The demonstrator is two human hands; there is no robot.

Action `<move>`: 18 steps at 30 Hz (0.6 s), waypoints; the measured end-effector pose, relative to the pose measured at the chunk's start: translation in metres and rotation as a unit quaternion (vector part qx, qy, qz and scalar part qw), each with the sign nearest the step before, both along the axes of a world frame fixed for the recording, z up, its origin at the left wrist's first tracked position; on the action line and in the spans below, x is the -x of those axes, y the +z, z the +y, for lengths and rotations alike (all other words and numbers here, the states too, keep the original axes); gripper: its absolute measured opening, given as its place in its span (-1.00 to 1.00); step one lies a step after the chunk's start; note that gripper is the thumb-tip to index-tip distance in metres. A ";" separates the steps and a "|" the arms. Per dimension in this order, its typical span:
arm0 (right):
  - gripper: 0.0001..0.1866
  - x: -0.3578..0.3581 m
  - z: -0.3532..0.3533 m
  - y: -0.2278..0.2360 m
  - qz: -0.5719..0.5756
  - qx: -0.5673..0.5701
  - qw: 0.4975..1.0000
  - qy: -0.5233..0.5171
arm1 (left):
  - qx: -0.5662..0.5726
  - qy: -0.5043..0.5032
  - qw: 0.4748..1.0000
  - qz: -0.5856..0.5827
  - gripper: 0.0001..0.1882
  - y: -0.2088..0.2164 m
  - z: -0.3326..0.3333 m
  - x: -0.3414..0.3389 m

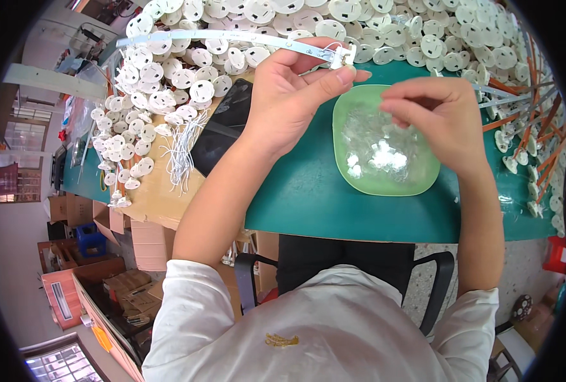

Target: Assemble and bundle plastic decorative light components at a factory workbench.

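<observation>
Long pale metal strip (pixel 232 37) running nearly level across the top of the view, far end off to the left over the heap of white discs (pixel 187 83), near end pinched in the left hand (pixel 289 95) beside a small white clip (pixel 343 58). Above the green bowl (pixel 417 181) of clear bits, right hand (pixel 439 118) curled, fingertips together, perhaps holding something tiny. All above a green table (pixel 308 204).
</observation>
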State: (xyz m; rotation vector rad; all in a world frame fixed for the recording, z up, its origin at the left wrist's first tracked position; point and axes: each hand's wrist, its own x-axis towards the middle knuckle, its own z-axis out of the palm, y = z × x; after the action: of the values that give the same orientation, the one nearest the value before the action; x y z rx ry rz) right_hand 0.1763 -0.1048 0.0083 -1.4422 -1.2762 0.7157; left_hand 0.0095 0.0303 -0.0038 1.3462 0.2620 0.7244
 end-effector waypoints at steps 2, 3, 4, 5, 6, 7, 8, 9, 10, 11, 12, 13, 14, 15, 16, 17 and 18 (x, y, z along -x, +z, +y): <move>-0.86 -0.002 0.002 -0.001 0.040 -0.038 0.998 -0.010 | 0.013 -0.045 0.998 -0.038 -0.66 0.000 0.000 0.000; -0.86 -0.004 0.003 -0.002 0.041 -0.041 0.998 -0.012 | 0.011 -0.046 0.998 -0.036 -0.66 -0.001 0.000 -0.001; -0.85 -0.005 0.003 -0.003 0.067 -0.052 0.996 -0.015 | 0.011 -0.056 0.998 -0.039 -0.65 -0.001 -0.001 -0.002; -0.83 -0.005 0.004 -0.004 0.092 -0.063 0.994 -0.018 | 0.012 -0.065 0.997 -0.042 -0.65 -0.002 -0.001 -0.002; -0.83 -0.006 0.004 -0.005 0.092 -0.065 0.993 -0.018 | 0.019 -0.070 0.996 -0.047 -0.64 -0.003 -0.002 -0.002; -0.82 -0.007 0.004 -0.005 0.106 -0.069 0.992 -0.004 | 0.017 -0.070 0.996 -0.047 -0.64 -0.004 -0.002 -0.002; -0.81 -0.008 0.004 -0.005 0.119 -0.071 0.990 0.011 | 0.016 -0.076 0.996 -0.046 -0.64 -0.004 -0.001 -0.003; -0.81 -0.006 0.003 -0.003 0.119 -0.072 0.990 0.012 | 0.014 -0.082 0.996 -0.044 -0.64 -0.004 -0.001 -0.003; -0.83 -0.002 0.003 0.000 0.126 -0.066 0.990 -0.005 | 0.014 -0.081 0.996 -0.044 -0.64 -0.005 0.000 -0.002; -0.83 0.001 0.002 0.002 0.132 -0.060 0.989 -0.022 | 0.023 -0.079 0.996 -0.040 -0.64 -0.006 0.000 -0.001; -0.83 0.004 0.001 0.002 0.132 -0.061 0.989 -0.024 | 0.032 -0.078 0.996 -0.036 -0.64 -0.006 0.001 -0.001; -0.81 0.006 0.000 0.002 0.089 -0.071 0.993 -0.042 | 0.032 -0.080 0.996 -0.036 -0.64 -0.005 0.000 -0.002; -0.80 0.009 -0.001 0.002 0.047 -0.080 0.994 -0.061 | 0.063 -0.067 0.994 -0.060 -0.63 -0.005 -0.003 -0.002; -0.80 0.014 -0.002 0.002 0.047 -0.080 0.994 -0.063 | 0.093 -0.054 0.991 -0.083 -0.62 -0.005 -0.004 -0.003; -0.76 0.021 -0.003 0.001 -0.022 -0.141 0.986 -0.086 | 0.093 -0.056 0.991 -0.083 -0.62 -0.005 -0.005 -0.003; -0.73 0.025 -0.003 -0.001 -0.090 -0.199 0.970 -0.109 | 0.092 -0.049 0.991 -0.087 -0.63 -0.006 -0.005 -0.002; -0.68 0.024 -0.002 -0.004 -0.172 -0.256 0.943 -0.122 | 0.091 -0.044 0.991 -0.090 -0.64 -0.007 -0.006 -0.002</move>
State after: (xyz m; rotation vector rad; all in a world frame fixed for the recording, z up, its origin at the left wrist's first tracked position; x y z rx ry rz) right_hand 0.1520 -0.1070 0.0039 -1.2839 -1.3838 -0.0507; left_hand 0.0114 0.0248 -0.0106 1.1045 0.1211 0.7255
